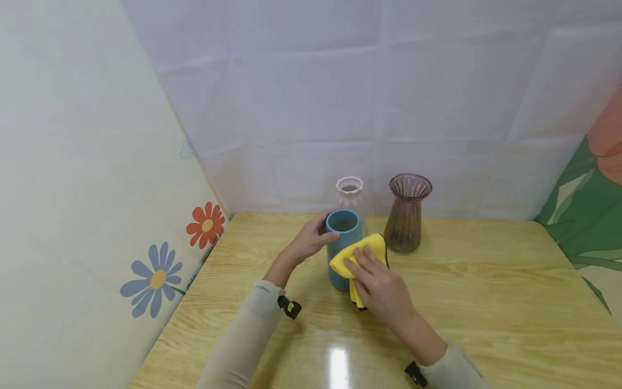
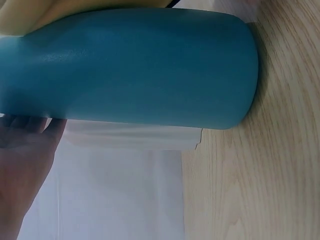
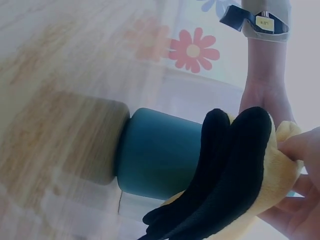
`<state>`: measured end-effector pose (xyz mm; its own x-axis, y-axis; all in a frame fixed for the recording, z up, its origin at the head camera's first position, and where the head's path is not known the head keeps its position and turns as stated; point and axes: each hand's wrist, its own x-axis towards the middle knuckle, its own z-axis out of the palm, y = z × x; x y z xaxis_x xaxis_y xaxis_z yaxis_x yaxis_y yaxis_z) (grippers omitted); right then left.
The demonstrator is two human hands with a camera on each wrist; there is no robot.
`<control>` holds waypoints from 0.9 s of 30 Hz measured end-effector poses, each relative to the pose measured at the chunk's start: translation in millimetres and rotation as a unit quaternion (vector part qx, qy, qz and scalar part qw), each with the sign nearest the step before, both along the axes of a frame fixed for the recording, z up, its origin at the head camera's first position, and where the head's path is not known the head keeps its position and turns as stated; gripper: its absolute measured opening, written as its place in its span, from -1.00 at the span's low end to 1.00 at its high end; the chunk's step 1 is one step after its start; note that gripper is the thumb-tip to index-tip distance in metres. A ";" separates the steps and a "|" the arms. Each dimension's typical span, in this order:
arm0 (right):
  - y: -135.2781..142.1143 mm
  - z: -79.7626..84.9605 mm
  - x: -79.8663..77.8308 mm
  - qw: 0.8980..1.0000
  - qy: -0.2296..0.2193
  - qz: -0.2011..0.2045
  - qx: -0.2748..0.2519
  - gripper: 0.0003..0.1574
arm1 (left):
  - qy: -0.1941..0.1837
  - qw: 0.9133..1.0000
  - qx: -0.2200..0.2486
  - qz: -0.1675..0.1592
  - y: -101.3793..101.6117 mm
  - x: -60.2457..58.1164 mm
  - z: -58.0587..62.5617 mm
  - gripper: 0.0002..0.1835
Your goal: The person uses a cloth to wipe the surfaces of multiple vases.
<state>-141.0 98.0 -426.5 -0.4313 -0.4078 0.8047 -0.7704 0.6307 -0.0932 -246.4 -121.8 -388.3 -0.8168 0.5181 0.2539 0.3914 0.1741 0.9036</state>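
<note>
A blue cylindrical vase (image 1: 338, 254) stands upright on the wooden table. My left hand (image 1: 309, 237) grips it near the rim from the left, with the thumb at the front and the other fingers behind, partly hidden. My right hand (image 1: 384, 289) holds a folded yellow cloth (image 1: 362, 254) with dark edging against the vase's right front side. In the right wrist view the cloth's black edges (image 3: 225, 170) cover part of the vase (image 3: 157, 155). The vase's base rests on the tabletop in the left wrist view.
Close behind the blue vase is a pinkish vase with a scalloped rim (image 1: 350, 185), its lower part mostly hidden. A purple ribbed glass vase (image 1: 406, 216) stands to the right. A white sheet (image 1: 301, 108) hangs along the table's back edge (image 1: 466, 219). Flowered panels flank both sides.
</note>
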 end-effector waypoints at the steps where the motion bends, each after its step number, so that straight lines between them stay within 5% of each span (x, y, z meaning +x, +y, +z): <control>1: -0.3 -1.2 0.0 1.000 0.000 -0.001 0.000 -0.42 | 0.000 1.000 -0.001 0.000 -0.1 -0.1 0.0 0.25; 27: 0.5 -19.4 6.1 0.998 -0.042 -0.015 0.034 -0.40 | -0.005 1.000 0.013 -0.015 -0.8 -6.1 -3.4 0.27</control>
<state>-134.9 98.5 -445.9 -0.5091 -0.4461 0.7361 -0.7417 0.6612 -0.1123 -252.6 -122.6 -391.7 -0.8036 0.5355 0.2597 0.3875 0.1395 0.9113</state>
